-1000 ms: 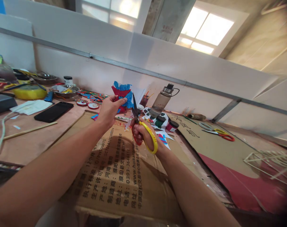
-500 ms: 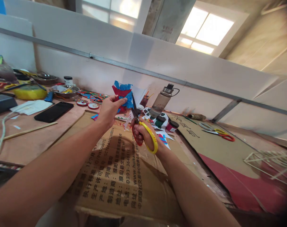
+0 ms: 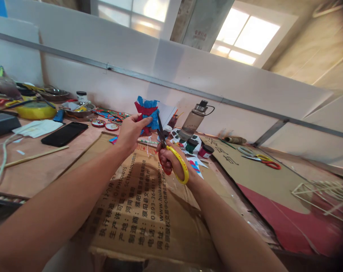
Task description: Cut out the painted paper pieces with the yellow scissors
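Between the thumb and fingers of my left hand (image 3: 132, 130) is a crumpled piece of red and blue paper or cloth (image 3: 147, 110); which material I cannot tell. My right hand (image 3: 171, 158) is wrapped round the yellow and red handles of a pair of scissors (image 3: 180, 166). Their dark blades point up and lie right beside the blue edge of the piece, on its right. Both hands are above a flattened cardboard sheet (image 3: 131, 211) printed with black characters. Small white scraps (image 3: 150, 147) show below the piece, near the far end of the cardboard.
Beyond my right hand stand a grey water bottle (image 3: 191, 121), a green paint jar (image 3: 191, 146) and a magenta one (image 3: 205, 151). A black phone (image 3: 65, 134) lies on the left. Other scissors (image 3: 263, 160) and a thin stick frame (image 3: 324, 194) are at the right.
The white scraps below the held piece have shifted and show more sharply now. My hands and the scissors have barely moved.
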Tool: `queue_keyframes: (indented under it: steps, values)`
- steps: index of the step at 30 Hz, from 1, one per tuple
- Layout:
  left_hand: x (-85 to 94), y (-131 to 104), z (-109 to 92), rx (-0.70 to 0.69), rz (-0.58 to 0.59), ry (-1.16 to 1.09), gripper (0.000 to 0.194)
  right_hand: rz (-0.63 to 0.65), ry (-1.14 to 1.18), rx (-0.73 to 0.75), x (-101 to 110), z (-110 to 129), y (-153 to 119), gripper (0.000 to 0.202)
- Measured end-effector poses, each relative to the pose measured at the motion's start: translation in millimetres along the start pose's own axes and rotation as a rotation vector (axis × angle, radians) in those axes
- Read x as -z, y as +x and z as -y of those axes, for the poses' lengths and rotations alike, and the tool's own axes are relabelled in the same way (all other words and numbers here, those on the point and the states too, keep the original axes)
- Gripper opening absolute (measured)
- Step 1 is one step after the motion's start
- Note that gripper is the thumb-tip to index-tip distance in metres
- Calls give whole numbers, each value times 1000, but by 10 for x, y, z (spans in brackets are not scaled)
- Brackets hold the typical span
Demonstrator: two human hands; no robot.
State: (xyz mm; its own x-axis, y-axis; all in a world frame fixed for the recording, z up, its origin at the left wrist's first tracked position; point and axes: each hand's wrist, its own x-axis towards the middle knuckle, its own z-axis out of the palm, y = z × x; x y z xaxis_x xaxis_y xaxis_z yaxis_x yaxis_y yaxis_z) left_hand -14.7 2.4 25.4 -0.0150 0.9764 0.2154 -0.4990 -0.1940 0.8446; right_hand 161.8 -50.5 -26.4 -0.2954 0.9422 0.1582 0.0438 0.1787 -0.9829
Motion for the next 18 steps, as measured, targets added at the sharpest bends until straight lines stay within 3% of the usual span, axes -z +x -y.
queue_keyframes:
  steps: [18]
  values:
    - [7,-11,4,-24,35,27,29,-12,-83,16,-27,32,-13,20]
